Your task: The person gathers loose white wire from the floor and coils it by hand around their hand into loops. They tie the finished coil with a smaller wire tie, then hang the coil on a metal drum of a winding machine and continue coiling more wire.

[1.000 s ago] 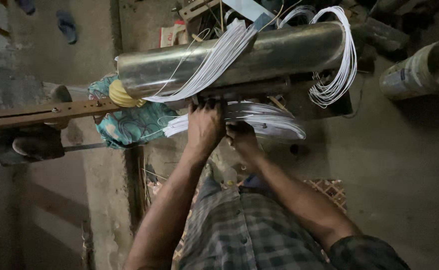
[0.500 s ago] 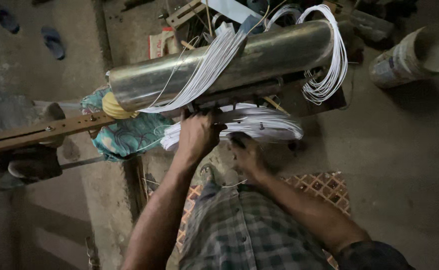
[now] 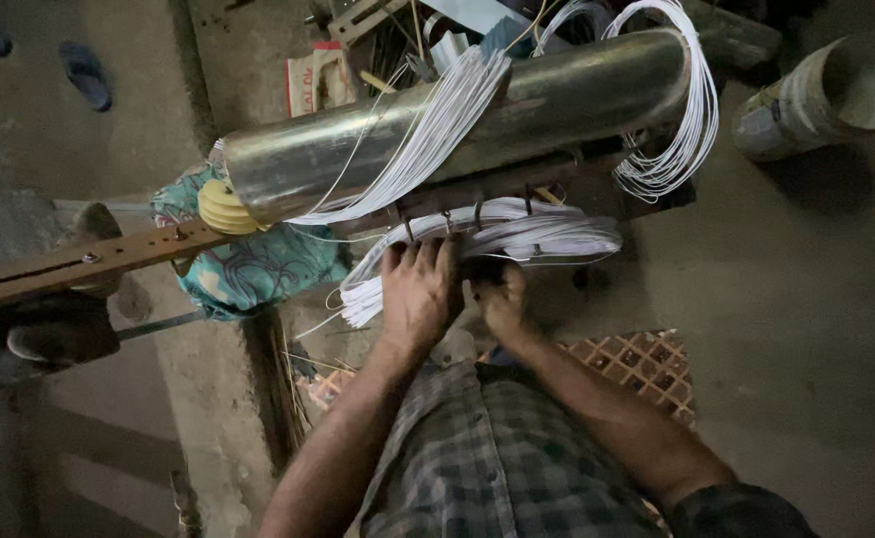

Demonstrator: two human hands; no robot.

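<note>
Head view shows my left hand (image 3: 420,291) laid flat, fingers together, pressing on a bundle of thin white strands (image 3: 497,239) that lies just under a shiny metal cylinder (image 3: 457,120). My right hand (image 3: 502,299) sits beside it, curled at the same bundle; whether it pinches any strand I cannot tell. More strands drape over the cylinder, and a loop (image 3: 672,130) hangs off its right end. A wooden bar (image 3: 79,261) and patterned cloth (image 3: 248,264) lie to the left, a bucket (image 3: 836,95) well apart on the right. I judge the risk is tangling: a careless tug could drag the draped strands sideways or slip the loop off.
</note>
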